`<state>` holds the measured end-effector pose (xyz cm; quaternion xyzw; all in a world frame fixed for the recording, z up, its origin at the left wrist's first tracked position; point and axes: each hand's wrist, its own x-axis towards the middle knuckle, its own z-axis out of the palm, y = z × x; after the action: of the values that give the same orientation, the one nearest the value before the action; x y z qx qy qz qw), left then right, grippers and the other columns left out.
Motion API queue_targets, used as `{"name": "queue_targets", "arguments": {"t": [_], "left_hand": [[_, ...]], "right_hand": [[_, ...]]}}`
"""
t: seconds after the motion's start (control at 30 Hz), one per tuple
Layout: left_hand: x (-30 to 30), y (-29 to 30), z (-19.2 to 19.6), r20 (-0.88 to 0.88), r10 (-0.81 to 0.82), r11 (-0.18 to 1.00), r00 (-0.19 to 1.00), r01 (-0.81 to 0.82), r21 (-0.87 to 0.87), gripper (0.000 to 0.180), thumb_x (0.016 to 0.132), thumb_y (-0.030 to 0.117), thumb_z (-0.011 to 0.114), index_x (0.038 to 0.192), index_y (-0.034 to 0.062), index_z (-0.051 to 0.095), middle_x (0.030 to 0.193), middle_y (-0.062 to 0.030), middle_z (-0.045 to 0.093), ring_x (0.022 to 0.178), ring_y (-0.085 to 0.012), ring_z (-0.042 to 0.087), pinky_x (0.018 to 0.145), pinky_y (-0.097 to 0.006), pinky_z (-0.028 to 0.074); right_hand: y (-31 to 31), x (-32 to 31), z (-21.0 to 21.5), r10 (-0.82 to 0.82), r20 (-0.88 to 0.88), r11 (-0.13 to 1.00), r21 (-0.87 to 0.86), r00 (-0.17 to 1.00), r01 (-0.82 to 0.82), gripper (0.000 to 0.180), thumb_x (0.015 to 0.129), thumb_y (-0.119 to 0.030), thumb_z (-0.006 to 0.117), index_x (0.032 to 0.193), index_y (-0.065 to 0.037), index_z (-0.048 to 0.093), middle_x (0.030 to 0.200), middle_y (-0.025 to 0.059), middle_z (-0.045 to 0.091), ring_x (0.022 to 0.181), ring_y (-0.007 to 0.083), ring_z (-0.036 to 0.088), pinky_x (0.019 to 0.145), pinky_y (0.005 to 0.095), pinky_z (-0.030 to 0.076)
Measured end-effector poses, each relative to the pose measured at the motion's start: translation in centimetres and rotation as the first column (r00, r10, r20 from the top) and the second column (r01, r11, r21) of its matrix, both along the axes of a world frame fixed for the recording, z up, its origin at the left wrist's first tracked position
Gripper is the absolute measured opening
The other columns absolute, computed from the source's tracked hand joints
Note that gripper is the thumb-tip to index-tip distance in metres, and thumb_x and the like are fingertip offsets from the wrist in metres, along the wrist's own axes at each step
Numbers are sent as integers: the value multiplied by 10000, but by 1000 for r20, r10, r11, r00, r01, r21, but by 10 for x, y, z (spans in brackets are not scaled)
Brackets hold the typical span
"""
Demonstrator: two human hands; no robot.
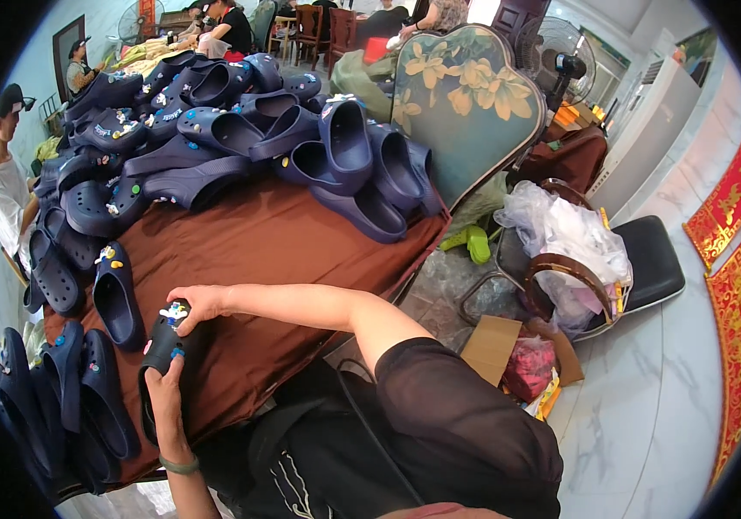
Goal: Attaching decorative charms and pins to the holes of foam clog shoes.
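Both my hands are on a dark clog at the near left of the brown-covered table. It has a white and blue charm at its upper end, plus a blue one and a pink one. My right hand reaches across from the right, fingers closed around the upper end beside the white charm. Lower down, my left hand, with a green bangle at the wrist, grips the clog, its thumb near the blue charm. Just beyond lies a navy clog with charms. More navy clogs stand in a row to the left.
A large pile of navy clogs covers the table's far side. A floral padded headboard rises at its far right corner. A black chair with plastic bags, an open carton and a green clog are to the right. Other people sit farther off.
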<state>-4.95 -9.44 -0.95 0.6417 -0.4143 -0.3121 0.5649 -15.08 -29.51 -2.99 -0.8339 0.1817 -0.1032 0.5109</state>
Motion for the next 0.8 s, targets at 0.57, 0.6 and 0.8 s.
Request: {"name": "queue_targets", "arguments": {"t": [0.57,0.6,0.8], "left_hand": [[-18,5,-2,304,60,998,951,-52,-32,288,857,184,645,970,-80,634,804,-145,662,766,-191,632,712,-349,483],[-18,9,-4,351,52,992,935,-89,91,328,850,230,657,864,-96,630,682,-204,623,666,-212,640,625,-381,476],[-27,7,-17,509,70,998,858,-61,-34,328,833,278,635,770,-44,632,608,-256,556,602,-408,607,532,-454,474]], "right_hand": [[9,1,1,-11,26,1000,-19,1000,12,788,530,-126,798,1239,-27,469,1129,152,548,1065,285,524,936,346,427],[11,-1,2,-13,38,1000,28,999,12,768,545,-103,788,1237,-32,462,1146,139,536,1047,261,534,923,345,442],[20,-16,11,-55,111,997,61,992,49,830,581,5,737,1310,-62,347,1156,82,468,1087,193,478,962,321,418]]}}
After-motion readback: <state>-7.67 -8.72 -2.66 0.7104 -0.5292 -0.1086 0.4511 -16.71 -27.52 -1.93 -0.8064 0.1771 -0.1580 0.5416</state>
